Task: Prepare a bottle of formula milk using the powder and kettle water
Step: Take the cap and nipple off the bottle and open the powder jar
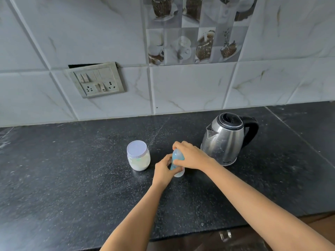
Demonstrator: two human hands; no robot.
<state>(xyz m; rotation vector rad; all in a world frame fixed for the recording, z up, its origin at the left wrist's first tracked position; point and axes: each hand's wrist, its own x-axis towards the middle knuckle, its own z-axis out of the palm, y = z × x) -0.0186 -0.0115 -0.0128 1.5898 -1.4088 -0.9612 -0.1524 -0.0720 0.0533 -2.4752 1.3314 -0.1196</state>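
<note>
A pale blue baby bottle stands upright on the black stone counter near the middle. My left hand grips its lower body from the left. My right hand curls over its capped top from the right. To the left of the bottle sits a clear jar of white powder with a pale lid on it. A steel electric kettle with a black handle and a closed lid stands just right of the bottle, its spout facing left.
A tiled wall rises behind the counter, with a switch and socket plate at the left. The counter's front edge runs below my arms, with a drawer handle under it.
</note>
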